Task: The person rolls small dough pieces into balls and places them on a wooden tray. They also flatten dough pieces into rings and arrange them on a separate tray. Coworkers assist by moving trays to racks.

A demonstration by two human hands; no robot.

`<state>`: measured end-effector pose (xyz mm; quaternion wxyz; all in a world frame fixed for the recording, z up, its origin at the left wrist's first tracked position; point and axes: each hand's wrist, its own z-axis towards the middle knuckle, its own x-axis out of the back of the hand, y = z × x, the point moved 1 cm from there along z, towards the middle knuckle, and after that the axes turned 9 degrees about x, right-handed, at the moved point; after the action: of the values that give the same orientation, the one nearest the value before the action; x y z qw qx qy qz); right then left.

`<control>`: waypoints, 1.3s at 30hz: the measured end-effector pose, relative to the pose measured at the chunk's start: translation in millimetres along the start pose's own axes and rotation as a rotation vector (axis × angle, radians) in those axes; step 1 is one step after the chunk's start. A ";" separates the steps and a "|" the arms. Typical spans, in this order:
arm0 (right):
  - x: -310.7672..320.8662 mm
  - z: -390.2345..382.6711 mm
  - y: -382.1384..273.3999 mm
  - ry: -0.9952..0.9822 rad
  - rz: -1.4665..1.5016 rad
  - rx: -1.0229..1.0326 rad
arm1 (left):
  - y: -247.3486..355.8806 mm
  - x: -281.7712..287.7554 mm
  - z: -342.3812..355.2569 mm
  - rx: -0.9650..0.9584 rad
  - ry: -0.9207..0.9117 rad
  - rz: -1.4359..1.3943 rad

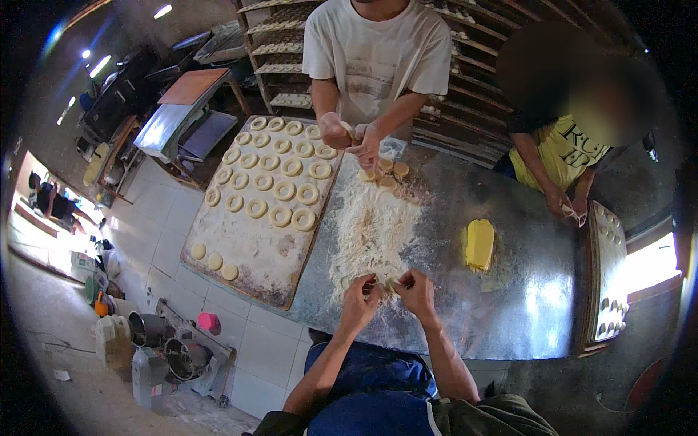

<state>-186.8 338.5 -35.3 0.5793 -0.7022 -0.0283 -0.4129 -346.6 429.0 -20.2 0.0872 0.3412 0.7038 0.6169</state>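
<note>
A small piece of dough (387, 284) lies between the person's two hands at the near end of a strip of flour (376, 229); the left hand (361, 299) stands on one side of it and the right hand (416, 294) on the other, about equally near. The fingertips of each hand appear pinched on the dough, the two hands just apart; its long axis cannot be told, as the fingers cover much of it. The wooden board (254, 247) lies to the left and ahead, so the left hand is the nearer to it; it bears rows of dough rings (284, 190) and, toward its near edge, three flat dough discs (215, 261). The surface beneath the hands is a grey metal table (443, 312), with a yellow block (479, 245) to the right, well apart from the right hand. Across the table a co-worker in a pale shirt (374, 54) handles dough above several dough rounds (387, 182); a second person in a yellow shirt (560, 154) stands at the far right. Racks of trays (282, 47) line the wall behind, and pale floor tiles (243, 349) show at left.
</note>
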 end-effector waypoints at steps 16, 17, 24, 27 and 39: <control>-31.2 -3.3 -102.8 -0.312 0.698 -0.109 | -14.6 75.0 9.8 0.249 -0.428 -0.941; -34.5 -2.2 -105.8 -0.284 0.851 -0.068 | -18.9 79.3 11.2 0.328 -0.514 -1.099; -69.1 3.0 -112.5 -0.101 0.531 -0.309 | -32.2 101.7 21.9 -0.091 -0.640 -1.053; -79.8 8.2 -129.2 0.077 0.562 -0.001 | -27.9 108.5 27.3 0.035 -0.378 -1.036; -127.1 10.5 -162.7 0.167 0.492 -0.397 | -24.7 112.5 30.9 0.099 -0.057 -0.868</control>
<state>-348.9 456.3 15.5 0.5139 -0.7509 0.2708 -0.3142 -423.5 520.0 -16.4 0.3414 0.0346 0.8079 0.4791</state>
